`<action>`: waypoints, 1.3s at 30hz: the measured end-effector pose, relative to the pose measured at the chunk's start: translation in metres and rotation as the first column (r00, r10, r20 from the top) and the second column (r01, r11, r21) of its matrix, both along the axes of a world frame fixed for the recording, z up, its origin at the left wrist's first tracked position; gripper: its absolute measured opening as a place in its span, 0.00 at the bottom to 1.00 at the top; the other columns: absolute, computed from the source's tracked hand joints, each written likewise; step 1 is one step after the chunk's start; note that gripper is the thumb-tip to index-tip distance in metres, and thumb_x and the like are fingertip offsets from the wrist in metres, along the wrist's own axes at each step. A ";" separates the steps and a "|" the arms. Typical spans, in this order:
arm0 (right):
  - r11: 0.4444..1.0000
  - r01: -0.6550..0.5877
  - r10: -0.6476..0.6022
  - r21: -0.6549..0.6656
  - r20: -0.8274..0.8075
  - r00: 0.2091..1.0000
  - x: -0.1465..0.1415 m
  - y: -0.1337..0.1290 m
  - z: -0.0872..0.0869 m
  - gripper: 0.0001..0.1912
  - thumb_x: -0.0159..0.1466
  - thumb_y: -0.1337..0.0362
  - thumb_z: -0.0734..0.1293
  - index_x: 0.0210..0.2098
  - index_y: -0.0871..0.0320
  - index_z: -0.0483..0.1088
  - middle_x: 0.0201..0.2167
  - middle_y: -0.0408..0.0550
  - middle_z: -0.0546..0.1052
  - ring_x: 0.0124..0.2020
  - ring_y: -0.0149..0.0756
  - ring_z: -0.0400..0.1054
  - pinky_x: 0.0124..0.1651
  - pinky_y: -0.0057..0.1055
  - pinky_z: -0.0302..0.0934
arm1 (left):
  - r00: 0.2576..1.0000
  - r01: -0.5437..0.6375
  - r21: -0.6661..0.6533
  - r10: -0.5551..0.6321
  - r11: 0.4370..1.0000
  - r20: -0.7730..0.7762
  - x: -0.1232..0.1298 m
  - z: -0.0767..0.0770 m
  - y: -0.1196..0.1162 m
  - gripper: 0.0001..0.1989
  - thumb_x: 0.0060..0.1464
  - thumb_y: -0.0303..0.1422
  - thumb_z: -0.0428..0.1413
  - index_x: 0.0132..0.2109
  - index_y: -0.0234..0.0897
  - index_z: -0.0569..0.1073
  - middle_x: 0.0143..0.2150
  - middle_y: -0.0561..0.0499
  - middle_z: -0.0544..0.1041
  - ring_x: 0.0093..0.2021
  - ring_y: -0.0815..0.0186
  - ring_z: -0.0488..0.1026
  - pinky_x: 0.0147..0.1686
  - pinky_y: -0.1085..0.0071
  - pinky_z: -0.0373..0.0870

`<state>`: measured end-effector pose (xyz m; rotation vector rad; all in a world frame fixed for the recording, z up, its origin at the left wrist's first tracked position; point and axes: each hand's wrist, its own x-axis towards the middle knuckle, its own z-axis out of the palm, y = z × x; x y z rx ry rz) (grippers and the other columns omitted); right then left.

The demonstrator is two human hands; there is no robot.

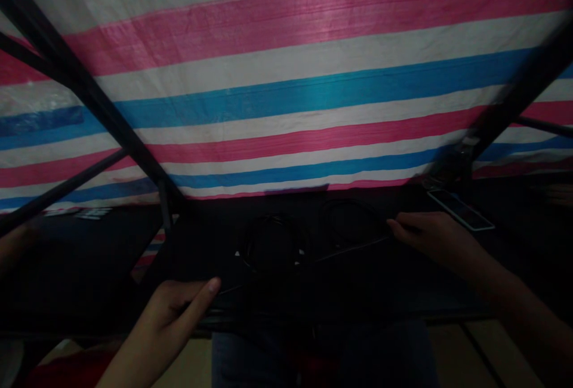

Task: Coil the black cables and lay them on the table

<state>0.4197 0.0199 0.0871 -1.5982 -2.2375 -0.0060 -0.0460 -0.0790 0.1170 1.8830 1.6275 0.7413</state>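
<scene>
Thin cable [349, 247] stretched between 2 hands: right hand [430, 234] pinching end, left hand [179, 304] pinching other.

Dark table [111, 256] set against striped tarpaulin [286, 77]. Left hand [176, 307] at the table's near edge, pinching a thin black cable [349, 248]. Right hand [430, 236] grips the same cable farther along. Coiled cables [273, 248] between the hands, detail obscured by darkness.

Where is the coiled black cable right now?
In the head view, the coiled black cable lies mid-table on the dark table, between both hands.
</scene>
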 end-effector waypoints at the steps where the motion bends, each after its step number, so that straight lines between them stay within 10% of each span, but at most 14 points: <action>1: 0.998 0.051 -0.050 -0.028 0.038 0.998 0.000 0.003 -0.007 0.29 0.69 0.44 0.56 0.19 0.55 0.66 0.15 0.45 0.67 0.17 0.32 0.59 0.26 0.33 0.44 | 0.999 0.036 -0.034 -0.036 0.999 0.001 0.007 -0.001 0.002 0.27 0.65 0.47 0.46 0.20 0.40 0.57 0.19 0.56 0.55 0.21 0.70 0.56 0.21 0.73 0.56; 17: 0.979 0.205 -0.194 -0.013 0.271 0.943 0.027 0.015 -0.053 0.22 0.70 0.55 0.56 0.28 0.58 0.75 0.22 0.52 0.75 0.26 0.41 0.68 0.30 0.34 0.45 | 0.994 -0.058 0.056 0.063 0.997 -0.088 0.010 -0.032 0.007 0.24 0.63 0.44 0.46 0.21 0.40 0.54 0.21 0.55 0.53 0.22 0.70 0.52 0.21 0.73 0.51; 25: 0.960 0.033 -0.103 -0.279 -0.239 0.965 0.003 -0.024 -0.063 0.29 0.72 0.48 0.55 0.27 0.59 0.75 0.20 0.47 0.75 0.22 0.36 0.68 0.27 0.31 0.51 | 0.958 -0.286 0.054 0.285 0.957 0.021 0.009 -0.034 0.006 0.26 0.64 0.46 0.46 0.20 0.40 0.56 0.19 0.55 0.56 0.21 0.69 0.57 0.21 0.73 0.55; 32: 0.927 0.235 -0.318 -0.292 -0.281 0.905 0.049 -0.065 -0.071 0.31 0.63 0.39 0.62 0.25 0.58 0.80 0.15 0.46 0.72 0.19 0.37 0.66 0.22 0.31 0.54 | 0.998 -0.010 0.101 0.005 0.995 0.057 0.007 -0.032 0.013 0.12 0.53 0.42 0.63 0.39 0.39 0.77 0.29 0.54 0.78 0.29 0.65 0.76 0.27 0.75 0.71; 39: 0.788 0.384 -0.564 -0.481 -0.316 0.763 0.060 -0.135 -0.091 0.31 0.57 0.36 0.61 0.18 0.55 0.77 0.17 0.52 0.76 0.22 0.48 0.72 0.24 0.38 0.65 | 0.974 0.220 0.372 -0.223 0.902 -0.035 0.035 -0.031 0.014 0.09 0.59 0.28 0.58 0.44 0.41 0.81 0.37 0.51 0.81 0.35 0.68 0.80 0.34 0.77 0.76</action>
